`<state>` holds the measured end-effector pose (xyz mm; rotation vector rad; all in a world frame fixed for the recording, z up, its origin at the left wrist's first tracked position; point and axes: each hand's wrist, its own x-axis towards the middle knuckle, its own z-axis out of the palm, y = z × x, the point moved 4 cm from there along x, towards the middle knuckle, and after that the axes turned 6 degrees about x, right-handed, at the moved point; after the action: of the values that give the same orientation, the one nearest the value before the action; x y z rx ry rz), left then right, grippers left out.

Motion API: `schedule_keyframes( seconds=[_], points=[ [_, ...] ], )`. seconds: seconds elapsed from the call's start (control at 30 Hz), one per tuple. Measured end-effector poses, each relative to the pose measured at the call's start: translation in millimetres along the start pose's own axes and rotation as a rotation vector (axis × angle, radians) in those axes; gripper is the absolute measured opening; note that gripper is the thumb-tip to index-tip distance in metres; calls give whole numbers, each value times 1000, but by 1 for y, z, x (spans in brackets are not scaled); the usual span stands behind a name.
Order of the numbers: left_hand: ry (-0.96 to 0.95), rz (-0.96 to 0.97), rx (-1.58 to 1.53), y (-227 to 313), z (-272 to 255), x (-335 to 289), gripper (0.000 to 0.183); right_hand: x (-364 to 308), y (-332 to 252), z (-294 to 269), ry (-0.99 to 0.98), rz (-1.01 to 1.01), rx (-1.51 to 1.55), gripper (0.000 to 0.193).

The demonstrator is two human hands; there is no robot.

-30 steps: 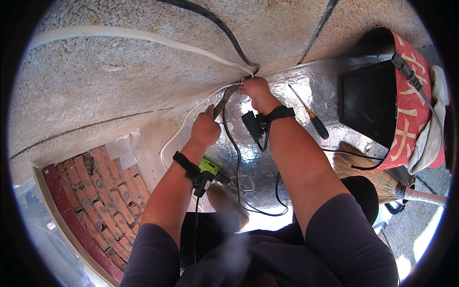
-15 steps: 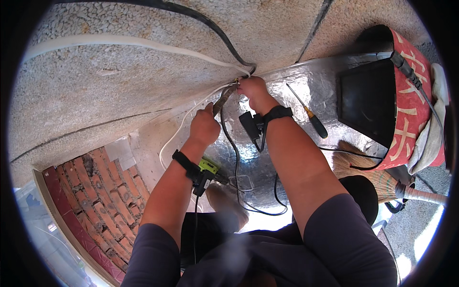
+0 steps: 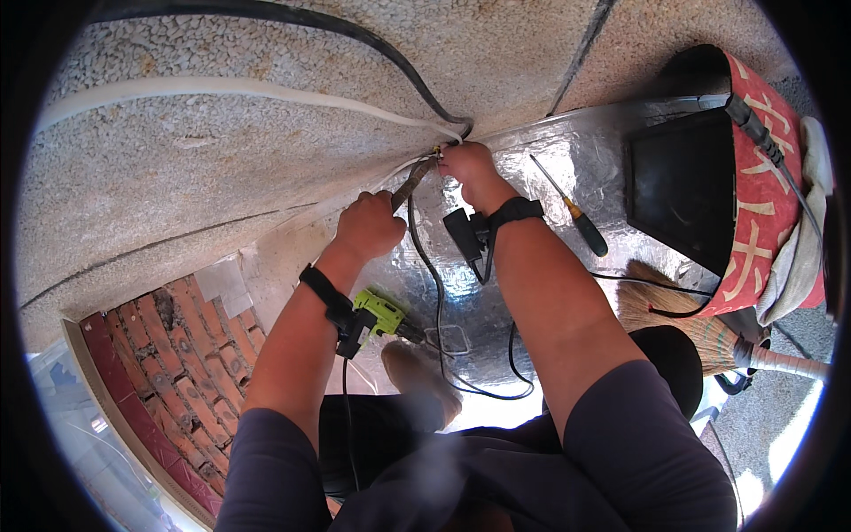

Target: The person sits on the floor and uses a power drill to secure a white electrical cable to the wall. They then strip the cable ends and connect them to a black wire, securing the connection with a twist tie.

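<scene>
Two bare hands work close together at the wall edge of the silver sheet (image 3: 523, 306). We see the left hand (image 3: 370, 226) with its grip closed around the lower end of a brown tool (image 3: 411, 186), which slants up toward the right hand (image 3: 468, 162). That tool lies between the two hands, its upper end just beside the right fingers, at the foot of the wall (image 3: 213, 186). The right grip is narrow and curled inward, but we cannot tell what it holds. Beside it, we find a white cable (image 3: 257, 86) and a black cable (image 3: 381, 42) running down the wall and meeting near the right fingers.

On the sheet, we have a screwdriver (image 3: 578, 218) to the right of the right hand, its tip pointing toward the wall edge. A green drill (image 3: 381, 313) shows beside the left forearm, toward the sheet's left edge, and a thin black cord (image 3: 437, 275) loops to the right of it. By the sheet's right edge we see a red bin (image 3: 761, 230), a pale cloth (image 3: 792, 266) hanging on its outer side, and a broom (image 3: 647, 310) near its base.
</scene>
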<state>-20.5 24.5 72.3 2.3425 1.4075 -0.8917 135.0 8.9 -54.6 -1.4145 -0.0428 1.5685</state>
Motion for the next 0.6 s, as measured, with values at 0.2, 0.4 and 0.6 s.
schedule_keyframes(
  seconds=[0.2,0.4,0.6],
  points=[
    [-90,17,-303,-9,-5,7,36,-10,-7,2,-9,31,40,27],
    [83,35,-107,-9,6,12,29,22,11,-6,-29,-96,-217,27],
    [188,75,158,-15,2,9,21,3,5,2,-37,24,20,27]
  ],
)
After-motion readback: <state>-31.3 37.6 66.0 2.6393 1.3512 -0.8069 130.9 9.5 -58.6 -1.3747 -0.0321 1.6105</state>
